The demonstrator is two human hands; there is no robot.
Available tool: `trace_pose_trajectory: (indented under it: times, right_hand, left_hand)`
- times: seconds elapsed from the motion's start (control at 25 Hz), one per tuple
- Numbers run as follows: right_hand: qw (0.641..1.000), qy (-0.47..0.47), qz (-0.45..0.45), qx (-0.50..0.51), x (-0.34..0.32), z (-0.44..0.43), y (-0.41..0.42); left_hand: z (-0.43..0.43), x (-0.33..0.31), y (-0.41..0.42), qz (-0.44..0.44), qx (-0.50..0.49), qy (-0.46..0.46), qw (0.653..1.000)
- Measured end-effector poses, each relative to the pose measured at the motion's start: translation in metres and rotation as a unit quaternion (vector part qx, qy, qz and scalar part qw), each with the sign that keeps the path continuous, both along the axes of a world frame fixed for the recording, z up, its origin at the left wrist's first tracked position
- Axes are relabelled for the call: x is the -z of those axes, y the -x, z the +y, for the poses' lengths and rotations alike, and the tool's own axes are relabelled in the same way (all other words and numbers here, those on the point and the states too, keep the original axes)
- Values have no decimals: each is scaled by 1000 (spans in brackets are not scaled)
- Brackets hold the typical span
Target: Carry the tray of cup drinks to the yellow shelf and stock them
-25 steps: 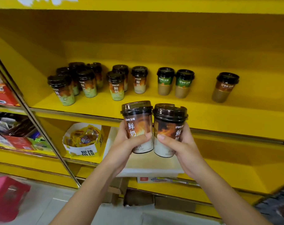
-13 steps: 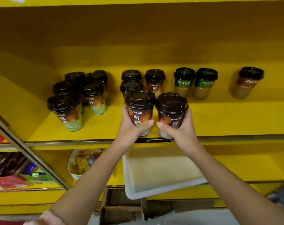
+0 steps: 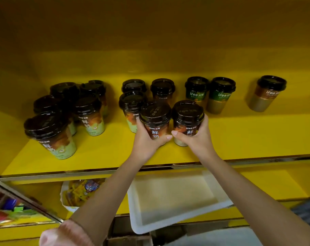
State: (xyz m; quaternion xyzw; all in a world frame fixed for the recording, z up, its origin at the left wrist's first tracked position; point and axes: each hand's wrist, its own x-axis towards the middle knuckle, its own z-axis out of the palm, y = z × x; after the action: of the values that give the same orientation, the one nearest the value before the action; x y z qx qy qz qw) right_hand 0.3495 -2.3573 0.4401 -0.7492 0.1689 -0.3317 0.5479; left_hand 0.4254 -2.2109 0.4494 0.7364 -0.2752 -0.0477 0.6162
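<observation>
Left hand clamped on left cup, right hand on right cup; both upright, low over yellow shelf. Stocked cups directly behind, touching; empty tray below wrists.

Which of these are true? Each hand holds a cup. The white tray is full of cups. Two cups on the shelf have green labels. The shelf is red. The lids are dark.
1. Each hand holds a cup: true. The left hand grips the left cup, the right hand the right cup.
2. The tray is full: false. It holds no cups.
3. Two green-label cups: true.
4. The shelf is red: false. It is yellow.
5. Dark lids: true.
</observation>
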Motion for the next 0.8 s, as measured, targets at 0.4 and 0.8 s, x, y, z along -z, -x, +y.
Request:
trace_pose_trajectory:
  times: [0.4,0.8]
  right_hand:
    - [1000,-20,-7,-15,7,1,-2]
    - [999,-32,-6,2,1,12,-1]
  left_hand:
    - [48,3,-37,-11,-179,-55,982]
    - [20,3,-63,-80,-151,-41,984]
